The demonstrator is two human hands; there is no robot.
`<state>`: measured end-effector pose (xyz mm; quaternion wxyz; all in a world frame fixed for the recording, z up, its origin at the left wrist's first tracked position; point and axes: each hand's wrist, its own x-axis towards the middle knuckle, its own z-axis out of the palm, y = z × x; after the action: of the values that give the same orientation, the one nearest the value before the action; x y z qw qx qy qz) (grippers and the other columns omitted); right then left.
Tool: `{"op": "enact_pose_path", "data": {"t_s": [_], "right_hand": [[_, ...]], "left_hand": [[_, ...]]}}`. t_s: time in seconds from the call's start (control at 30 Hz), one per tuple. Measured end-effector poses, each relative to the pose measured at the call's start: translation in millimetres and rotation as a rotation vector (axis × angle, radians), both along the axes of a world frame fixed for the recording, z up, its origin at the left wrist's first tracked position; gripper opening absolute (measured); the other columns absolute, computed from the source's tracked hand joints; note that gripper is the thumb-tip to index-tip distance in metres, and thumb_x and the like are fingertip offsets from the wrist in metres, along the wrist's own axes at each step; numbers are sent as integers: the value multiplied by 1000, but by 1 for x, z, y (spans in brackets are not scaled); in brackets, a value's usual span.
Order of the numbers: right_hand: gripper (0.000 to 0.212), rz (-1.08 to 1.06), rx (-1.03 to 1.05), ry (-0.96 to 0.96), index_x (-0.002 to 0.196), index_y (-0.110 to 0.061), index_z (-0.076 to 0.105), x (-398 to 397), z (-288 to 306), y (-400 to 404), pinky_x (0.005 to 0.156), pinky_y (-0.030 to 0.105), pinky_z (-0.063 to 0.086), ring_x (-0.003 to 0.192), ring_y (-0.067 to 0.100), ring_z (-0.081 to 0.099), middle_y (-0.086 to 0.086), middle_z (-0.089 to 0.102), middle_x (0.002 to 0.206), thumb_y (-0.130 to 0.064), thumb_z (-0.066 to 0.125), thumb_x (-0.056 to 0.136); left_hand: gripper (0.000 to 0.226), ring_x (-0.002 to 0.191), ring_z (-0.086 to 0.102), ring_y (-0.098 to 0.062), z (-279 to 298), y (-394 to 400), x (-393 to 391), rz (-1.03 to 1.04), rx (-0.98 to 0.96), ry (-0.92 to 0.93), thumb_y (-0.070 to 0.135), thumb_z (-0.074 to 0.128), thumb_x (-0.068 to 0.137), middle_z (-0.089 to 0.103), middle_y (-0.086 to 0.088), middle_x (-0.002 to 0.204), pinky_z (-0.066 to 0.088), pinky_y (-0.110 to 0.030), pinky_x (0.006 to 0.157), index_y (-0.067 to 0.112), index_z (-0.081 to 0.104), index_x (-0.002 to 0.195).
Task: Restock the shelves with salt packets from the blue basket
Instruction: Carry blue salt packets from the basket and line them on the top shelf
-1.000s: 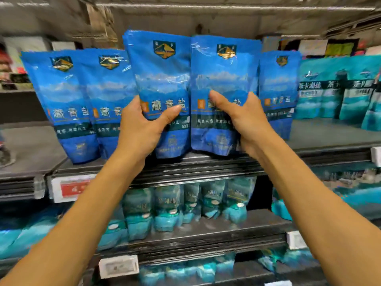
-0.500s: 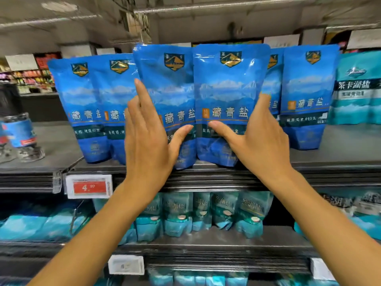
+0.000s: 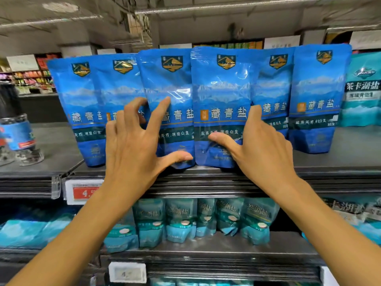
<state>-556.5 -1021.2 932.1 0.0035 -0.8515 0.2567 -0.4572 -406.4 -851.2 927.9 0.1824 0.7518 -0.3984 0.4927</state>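
Two hands on upright salt packets (image 3: pixel 222 104): left hand (image 3: pixel 132 145) grip wide, fingers spread; right hand (image 3: pixel 261 147) flat, thumb out.

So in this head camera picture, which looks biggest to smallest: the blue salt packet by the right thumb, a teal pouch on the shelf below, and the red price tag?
1. Blue salt packet
2. Teal pouch
3. Red price tag, partly hidden behind the left arm
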Motion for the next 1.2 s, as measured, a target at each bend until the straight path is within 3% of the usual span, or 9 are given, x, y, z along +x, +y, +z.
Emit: {"op": "enact_pose_path", "data": {"t_s": [0.27, 0.4, 0.5, 0.6, 0.77, 0.83, 0.93, 1.13, 1.2], "right_hand": [[71, -13, -5, -8, 111, -16, 24, 8, -1, 6, 45, 28, 10, 56, 24, 30, -5, 37, 77, -79, 41, 85], [68, 5, 41, 9, 101, -17, 24, 14, -2, 4, 45, 30, 12, 51, 20, 27, -3, 40, 80, -80, 39, 83], [75, -9, 33, 17, 115, -11, 30, 12, -3, 4, 43, 30, 15, 49, 15, 28, -3, 41, 80, -80, 38, 86], [85, -13, 35, 9, 129, -10, 26, 7, -6, 5, 45, 32, 24, 60, 28, 49, 1, 50, 91, -81, 38, 86], [79, 15, 53, -28, 118, -12, 32, 3, -11, 7, 41, 25, 19, 53, 22, 34, 1, 51, 90, -82, 40, 85], [79, 12, 59, -36, 120, -12, 33, 2, -12, 9, 41, 26, 23, 54, 25, 41, 4, 55, 92, -82, 41, 85], [83, 19, 71, -66, 129, -12, 31, 2, -16, 9, 47, 33, 31, 73, 38, 62, 9, 60, 111, -81, 45, 85], [77, 66, 136, -130, 130, -15, 27, -1, -17, 11, 56, 37, 36, 82, 42, 63, 12, 52, 129, -76, 47, 87], [68, 56, 102, -160, 125, -17, 28, -4, -17, 12, 53, 35, 34, 77, 40, 62, 10, 52, 126, -73, 44, 90]], "left_hand": [[99, 101, 49, -34, 1, 3, 6, 47, 68, -38, 81, 48, 71, 44, -17, 132, 29, -44, 84, 21, 38, 149], [98, 101, 50, -35, 2, 4, 6, 47, 77, -21, 77, 54, 72, 45, -18, 132, 29, -43, 83, 19, 39, 149], [96, 102, 51, -36, 1, 3, 3, 26, 72, 13, 74, 57, 74, 43, -19, 134, 33, -45, 81, 18, 37, 150], [92, 106, 50, -36, -2, 5, -1, -2, 68, 19, 71, 56, 79, 41, -19, 137, 36, -45, 81, 18, 36, 151], [80, 108, 50, -35, -7, 9, -3, -13, 46, 20, 66, 55, 88, 39, -18, 139, 38, -45, 83, 21, 36, 151], [73, 109, 51, -34, -8, 10, -3, -29, 36, 27, 62, 53, 93, 39, -17, 139, 37, -44, 85, 22, 36, 152], [67, 108, 51, -33, -10, 10, -3, -47, 9, 22, 56, 53, 93, 42, -16, 135, 36, -42, 84, 21, 40, 150], [60, 106, 51, -33, -14, 8, -5, -132, -78, -3, 47, 55, 95, 47, -19, 131, 37, -43, 84, 16, 47, 145], [57, 107, 52, -31, -15, 10, -7, -195, -135, 19, 44, 55, 96, 49, -18, 128, 36, -40, 85, 11, 50, 142]]}}
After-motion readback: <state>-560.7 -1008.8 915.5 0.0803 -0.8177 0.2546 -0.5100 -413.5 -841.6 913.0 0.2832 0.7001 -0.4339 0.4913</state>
